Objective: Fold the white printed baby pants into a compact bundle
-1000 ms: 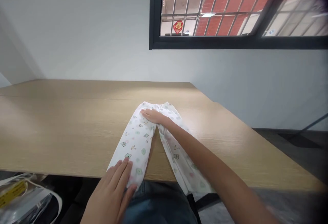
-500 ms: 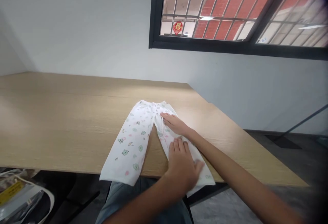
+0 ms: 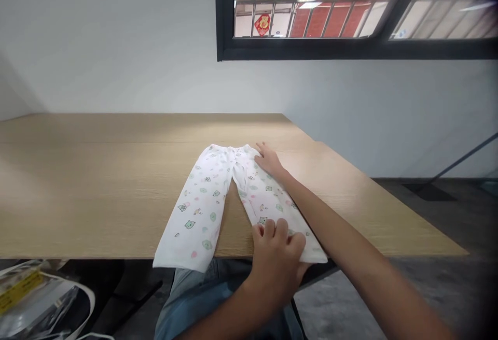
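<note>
White baby pants (image 3: 206, 205) with small green and pink prints lie flat on the wooden table (image 3: 89, 200), their legs spread apart and pointing toward me. My right hand (image 3: 268, 161) rests at the far right corner of the waistband, fingers apart and touching the cloth. My left hand (image 3: 276, 257) crosses over to the lower part of the right-hand leg, near the cuff. Its fingers curl down on the fabric, and I cannot tell whether they pinch it. That hand hides part of the cuff.
The table's near edge runs just past the cuffs, and my jeans-covered legs (image 3: 194, 288) lie below it. A foil packet with a yellow label (image 3: 35, 298) sits low at the left. A barred window (image 3: 311, 13) is set in the white wall beyond the table.
My right hand has slid from the middle of the pants to the waistband's right corner. My left hand has moved slightly toward the cuff, and its fingers are more curled.
</note>
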Demonstrator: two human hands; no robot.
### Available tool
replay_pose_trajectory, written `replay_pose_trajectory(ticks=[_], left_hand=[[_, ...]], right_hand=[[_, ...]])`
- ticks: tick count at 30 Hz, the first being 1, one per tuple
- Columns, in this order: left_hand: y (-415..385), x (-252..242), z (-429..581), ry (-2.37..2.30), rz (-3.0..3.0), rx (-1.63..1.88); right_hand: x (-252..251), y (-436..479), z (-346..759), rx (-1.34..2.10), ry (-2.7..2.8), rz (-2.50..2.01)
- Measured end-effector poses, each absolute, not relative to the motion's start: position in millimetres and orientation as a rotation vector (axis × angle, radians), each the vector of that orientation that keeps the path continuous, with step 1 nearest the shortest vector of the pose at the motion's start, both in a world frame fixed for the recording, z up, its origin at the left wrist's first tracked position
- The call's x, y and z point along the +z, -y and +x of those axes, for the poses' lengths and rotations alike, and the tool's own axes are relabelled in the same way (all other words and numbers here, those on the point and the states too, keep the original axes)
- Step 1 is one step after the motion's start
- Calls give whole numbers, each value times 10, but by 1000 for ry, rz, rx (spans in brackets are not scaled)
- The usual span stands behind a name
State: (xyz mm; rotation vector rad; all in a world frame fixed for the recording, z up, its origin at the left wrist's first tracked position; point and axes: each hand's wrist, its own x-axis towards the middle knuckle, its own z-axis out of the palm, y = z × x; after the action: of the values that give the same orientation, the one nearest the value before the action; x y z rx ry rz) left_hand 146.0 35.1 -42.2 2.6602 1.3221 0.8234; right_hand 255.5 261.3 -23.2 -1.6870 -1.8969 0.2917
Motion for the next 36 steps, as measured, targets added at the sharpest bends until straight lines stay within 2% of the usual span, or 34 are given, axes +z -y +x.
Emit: replay_pose_trajectory(ticks=[3, 9, 14, 16, 18, 22, 27, 32, 36], left_hand=[[-341, -408, 1413, -1345, 2604, 804], [-329, -437, 1441, -1373, 2514, 751], [-227, -474, 1273, -1319, 2176, 1210], [-135, -430, 1061, -1412, 1998, 1393], [-39, -348, 767, -1595, 1834, 1427], [81, -231, 133, -1869, 1590, 1087], [93, -338, -254, -1964, 1535, 666], [64, -267, -54, -2071, 1649, 306], [51, -197, 286, -1929, 1942, 116]], right_hand=[[-141, -2570, 2666, 430, 1794, -1656], [3, -2528, 2781, 916, 1724, -1519], [205, -2416, 2585, 1118, 1648, -1223], [299, -2362, 2430, 1181, 1641, -1093], [362, -2322, 2239, 1251, 1655, -980], [326, -2297, 1798, 1332, 1840, -939], [51, -2308, 1372, 1058, 2322, -1116], [-25, -2351, 1445, 963, 2517, -1097], [120, -2411, 1767, 889, 2558, -1226]])
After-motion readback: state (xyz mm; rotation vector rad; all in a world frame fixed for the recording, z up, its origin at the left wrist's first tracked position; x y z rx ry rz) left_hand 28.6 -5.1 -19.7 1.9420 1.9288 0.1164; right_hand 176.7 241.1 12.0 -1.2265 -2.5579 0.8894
